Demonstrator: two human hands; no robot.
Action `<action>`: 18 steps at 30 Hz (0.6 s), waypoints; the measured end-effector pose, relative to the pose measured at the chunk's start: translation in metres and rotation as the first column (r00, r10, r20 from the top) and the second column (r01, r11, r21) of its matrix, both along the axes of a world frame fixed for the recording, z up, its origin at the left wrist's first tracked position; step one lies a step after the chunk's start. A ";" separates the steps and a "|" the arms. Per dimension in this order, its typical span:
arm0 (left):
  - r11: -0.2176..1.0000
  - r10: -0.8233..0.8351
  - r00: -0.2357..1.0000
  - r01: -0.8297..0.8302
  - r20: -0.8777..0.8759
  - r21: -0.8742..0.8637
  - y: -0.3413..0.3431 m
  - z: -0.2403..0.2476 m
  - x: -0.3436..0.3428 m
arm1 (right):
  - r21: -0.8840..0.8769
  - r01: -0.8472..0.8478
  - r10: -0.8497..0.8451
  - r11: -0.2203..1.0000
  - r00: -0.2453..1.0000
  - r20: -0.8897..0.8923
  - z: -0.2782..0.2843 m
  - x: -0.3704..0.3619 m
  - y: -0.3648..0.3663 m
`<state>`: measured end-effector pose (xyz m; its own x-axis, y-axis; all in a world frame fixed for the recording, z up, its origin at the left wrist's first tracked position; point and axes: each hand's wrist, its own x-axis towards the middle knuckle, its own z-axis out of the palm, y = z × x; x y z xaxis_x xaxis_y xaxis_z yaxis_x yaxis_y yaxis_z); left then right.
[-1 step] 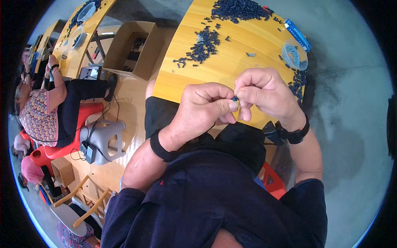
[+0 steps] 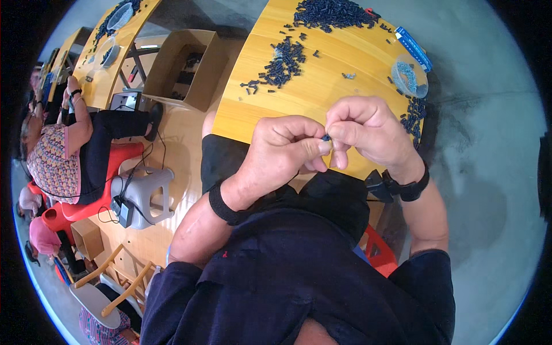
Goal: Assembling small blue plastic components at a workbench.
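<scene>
Over the near edge of the table, my left hand (image 2: 282, 148) pinches a small dark plastic piece (image 2: 326, 138) between thumb and forefinger. My right hand (image 2: 368, 129) meets it there, its thumb and forefinger closed at the top of the same piece. Whatever else the right fingertips hold is hidden. Beyond my hands, a loose scatter of small black plastic pieces (image 2: 284, 63) lies on the yellow wooden table (image 2: 322, 75). A much bigger pile of them (image 2: 336, 12) sits at the far edge.
At the table's right stand a clear tub (image 2: 409, 77) of small light-blue parts and a blue-and-white box (image 2: 413, 49). More black pieces (image 2: 414, 118) line the right edge. Left on the floor are an open cardboard box (image 2: 181, 69), a grey stool (image 2: 144, 195) and a seated person (image 2: 57, 152).
</scene>
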<state>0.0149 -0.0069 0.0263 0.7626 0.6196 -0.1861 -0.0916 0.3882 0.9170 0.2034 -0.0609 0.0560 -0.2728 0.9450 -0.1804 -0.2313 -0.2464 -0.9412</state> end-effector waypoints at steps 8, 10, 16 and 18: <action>0.997 0.014 1.000 -0.012 0.019 -0.083 0.006 0.011 0.005 | -0.043 0.155 -0.158 0.987 0.982 -0.102 -0.003 -0.002 0.000; 0.997 -0.001 1.000 0.001 0.007 -0.080 0.008 0.011 0.003 | -0.035 0.152 -0.154 0.988 0.985 -0.079 -0.004 -0.004 0.003; 0.995 -0.033 0.999 0.035 0.028 -0.090 0.008 -0.004 -0.004 | -0.053 0.126 -0.127 0.991 0.992 -0.026 -0.005 -0.007 0.006; 0.998 -0.020 0.998 0.024 0.052 -0.064 0.009 -0.005 -0.004 | -0.058 0.125 -0.127 0.990 0.991 -0.029 -0.005 -0.007 0.007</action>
<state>0.0108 0.0021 0.0212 0.7854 0.5905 -0.1857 -0.1282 0.4487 0.8844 0.1962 -0.0538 0.0507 -0.1587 0.9609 -0.2267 -0.2939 -0.2652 -0.9183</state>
